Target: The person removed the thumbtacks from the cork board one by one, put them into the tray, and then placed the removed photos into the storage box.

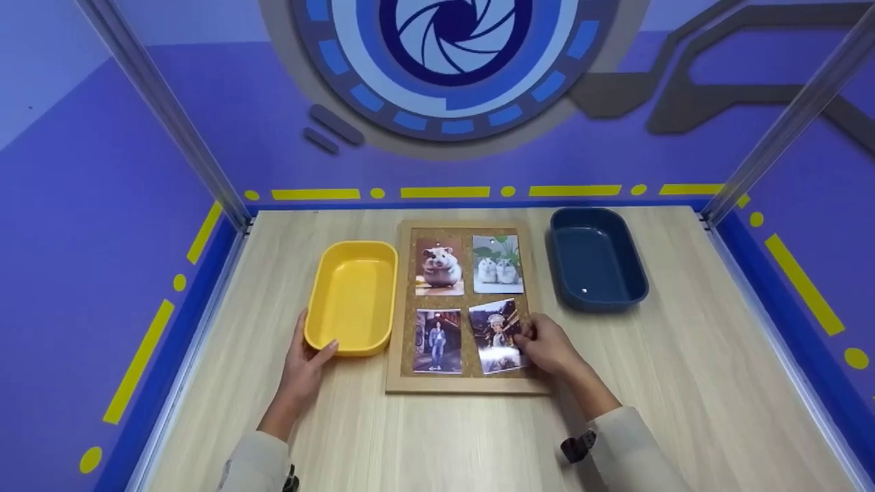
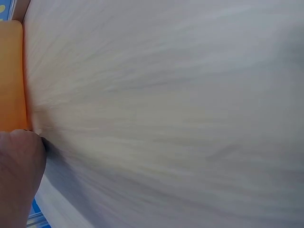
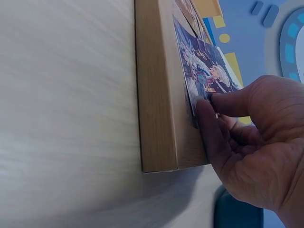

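My right hand (image 1: 552, 347) pinches the right edge of a photo (image 1: 497, 335) of a figure in a chef's hat, between thumb and finger. That photo lies tilted over the lower right of a wood-framed cork board (image 1: 466, 342). In the right wrist view the same photo (image 3: 204, 66) stands partly off the board at the pinched edge. My left hand (image 1: 304, 365) grips the near left corner of a yellow tray (image 1: 352, 301), thumb over its rim, fingers mostly hidden beneath. The board's other photos show a hamster (image 1: 439, 268), two white hamsters (image 1: 497, 266) and a standing person (image 1: 438, 342).
A dark blue tray (image 1: 595, 263) stands right of the board, with a small shiny bit (image 1: 584, 291) inside it. The wooden table (image 1: 472, 437) is bounded by blue panels (image 1: 225, 123) at the back and sides.
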Tool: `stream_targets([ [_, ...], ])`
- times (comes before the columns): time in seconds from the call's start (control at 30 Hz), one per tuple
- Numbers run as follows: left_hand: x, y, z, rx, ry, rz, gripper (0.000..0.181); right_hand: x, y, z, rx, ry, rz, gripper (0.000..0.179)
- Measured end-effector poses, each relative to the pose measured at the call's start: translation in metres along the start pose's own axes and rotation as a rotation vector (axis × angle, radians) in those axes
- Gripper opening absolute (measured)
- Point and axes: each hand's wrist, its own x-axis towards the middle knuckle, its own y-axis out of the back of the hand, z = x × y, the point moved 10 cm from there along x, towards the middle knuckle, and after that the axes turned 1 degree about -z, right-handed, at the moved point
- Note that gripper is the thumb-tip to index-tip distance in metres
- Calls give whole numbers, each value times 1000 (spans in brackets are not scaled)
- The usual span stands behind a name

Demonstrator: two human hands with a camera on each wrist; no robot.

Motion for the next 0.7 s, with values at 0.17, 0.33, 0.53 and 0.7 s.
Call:
stream_targets([
  [0.17, -2, 2, -2, -3, -20, 4, 94, 0, -4, 3, 4, 0, 8, 19],
  [0.33, -2, 1, -6, 37, -8, 11, 96, -2, -4, 8, 25, -27, 4, 18],
  [0.53, 1, -1, -7, 31, -2, 0, 96, -3, -3, 9, 57, -46, 19, 15],
  [0.7, 2, 0, -4, 20, -7, -1, 96, -4, -3, 9, 90, -56, 4, 15],
])
